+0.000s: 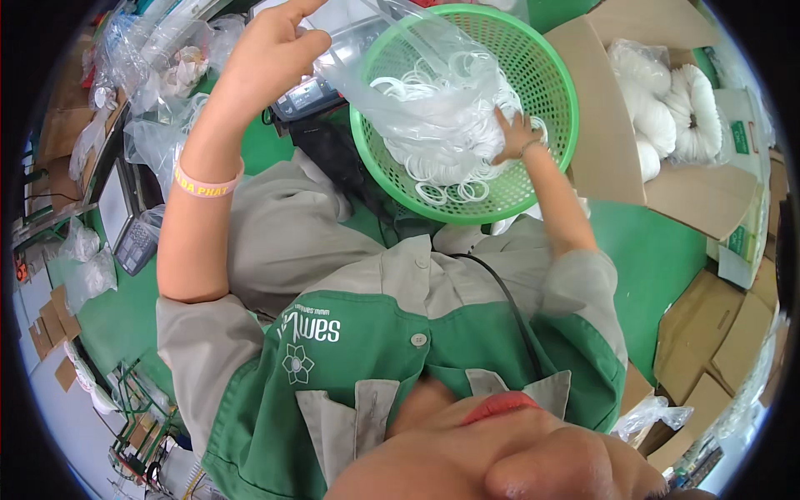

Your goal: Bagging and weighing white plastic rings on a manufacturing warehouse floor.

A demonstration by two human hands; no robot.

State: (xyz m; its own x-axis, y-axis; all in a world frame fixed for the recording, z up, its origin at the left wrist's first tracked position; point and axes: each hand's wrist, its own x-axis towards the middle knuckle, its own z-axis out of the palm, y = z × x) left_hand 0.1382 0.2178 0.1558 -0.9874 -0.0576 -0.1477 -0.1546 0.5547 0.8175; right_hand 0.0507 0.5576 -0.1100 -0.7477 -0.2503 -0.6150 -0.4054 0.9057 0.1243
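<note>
A green mesh basket [547, 83] stands before me, with a heap of white rings [454, 137] inside. A clear plastic bag [400, 79] lies over part of the rings, its upper left side raised beyond the basket's rim. By that raised side is my left hand [279, 50], thumb and forefinger showing; it seems to hold the film, though the top of the picture cuts off part of the grip. Inside the basket, on its right, my right hand [518, 137] rests against the rings with fingers spread.
To the right, an open cardboard box [596, 125] contains white coiled bundles [692, 112] in clear plastic. A grey device with a screen [304, 98] sits left of the basket. Flattened cardboard [704, 325] lies lower right, and crumpled plastic bags [158, 75] are at far left.
</note>
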